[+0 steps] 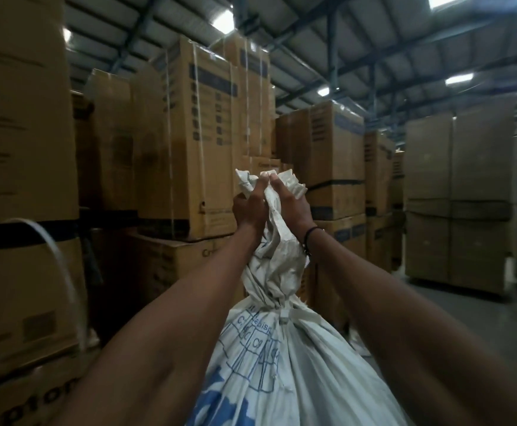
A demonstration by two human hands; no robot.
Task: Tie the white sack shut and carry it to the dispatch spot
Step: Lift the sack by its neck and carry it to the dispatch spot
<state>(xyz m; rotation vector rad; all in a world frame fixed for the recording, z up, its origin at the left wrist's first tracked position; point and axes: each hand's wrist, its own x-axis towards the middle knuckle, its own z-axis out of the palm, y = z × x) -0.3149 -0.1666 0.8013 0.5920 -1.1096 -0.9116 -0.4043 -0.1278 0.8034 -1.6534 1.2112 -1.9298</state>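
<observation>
The white sack [281, 373] bulged closest to the lens, low in the middle, cinched by a tie [283, 313] at its neck. Above, the left hand [249, 207] and right hand [292, 207] each clenched the gathered top, thumbs meeting. Stacked cardboard boxes [189, 142] surrounded them; a loose strap [57, 256] looped leftward.

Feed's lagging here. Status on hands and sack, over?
Left hand and right hand both grip the sack top. Neck already cinched with a tie. Boxes stacked close ahead; aisle open to the right.
</observation>
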